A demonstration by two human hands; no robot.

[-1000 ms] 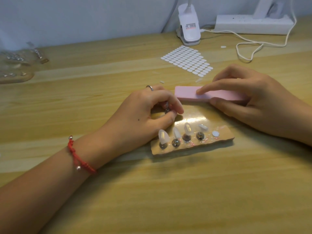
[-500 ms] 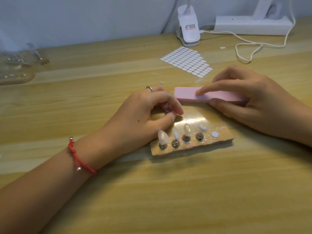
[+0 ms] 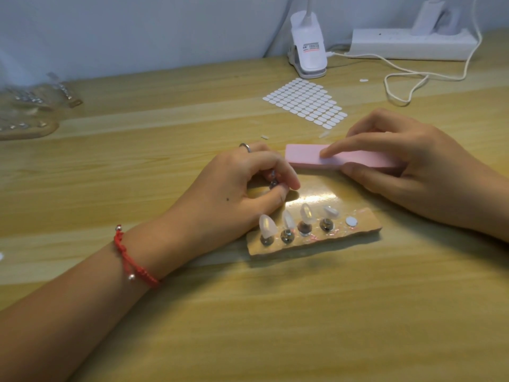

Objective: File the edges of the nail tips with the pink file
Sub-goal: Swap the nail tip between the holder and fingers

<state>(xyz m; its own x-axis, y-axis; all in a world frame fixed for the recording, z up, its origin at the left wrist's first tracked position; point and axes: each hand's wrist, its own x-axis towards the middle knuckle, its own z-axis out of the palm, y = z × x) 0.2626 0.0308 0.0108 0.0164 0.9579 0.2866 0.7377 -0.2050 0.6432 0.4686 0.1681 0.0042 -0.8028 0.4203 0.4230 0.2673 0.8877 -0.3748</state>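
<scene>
The right hand [image 3: 418, 166] holds the pink file [image 3: 305, 156] low at the desk [image 3: 275, 312], forefinger laid along its top face and thumb against its near edge. The file's free end points toward the left hand [image 3: 234, 191] and stops just beside its knuckles. That left hand rests on the desk, thumb and curled fingers pinching a small metal peg [image 3: 273, 181]; I cannot tell whether a tip sits on it. Just in front of both hands, four nail tips [image 3: 267, 226] stand on pegs along a tan strip [image 3: 363, 230], apart from the file. A sheet of white stickers [image 3: 305, 102] lies farther back.
</scene>
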